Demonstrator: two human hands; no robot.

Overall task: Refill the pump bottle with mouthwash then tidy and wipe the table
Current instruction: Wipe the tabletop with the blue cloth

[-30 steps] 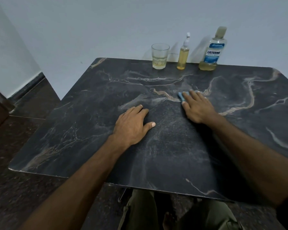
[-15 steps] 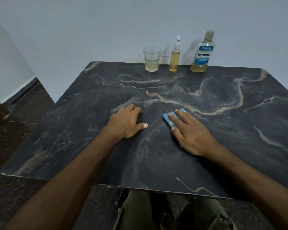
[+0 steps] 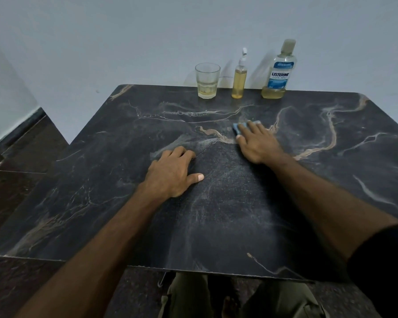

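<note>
My right hand (image 3: 257, 143) lies flat on a small blue cloth (image 3: 236, 129), pressing it onto the dark marble table (image 3: 101, 180) a little past the middle. Only the cloth's far left corner shows beyond my fingers. My left hand (image 3: 171, 173) rests palm down on the table nearer to me, fingers slightly curled, holding nothing. At the far edge stand a pump bottle (image 3: 239, 81) full of yellow liquid and a Listerine mouthwash bottle (image 3: 279, 72) with a little yellow liquid at its bottom.
A clear glass (image 3: 207, 81) with some yellowish liquid stands left of the pump bottle at the far edge. A pale wall rises right behind the table. Dark floor lies to the left, and my knees show under the near edge.
My right hand slid the blue cloth toward me and left, then pushed it away again to the far right of centre. The left hand stayed in place.
</note>
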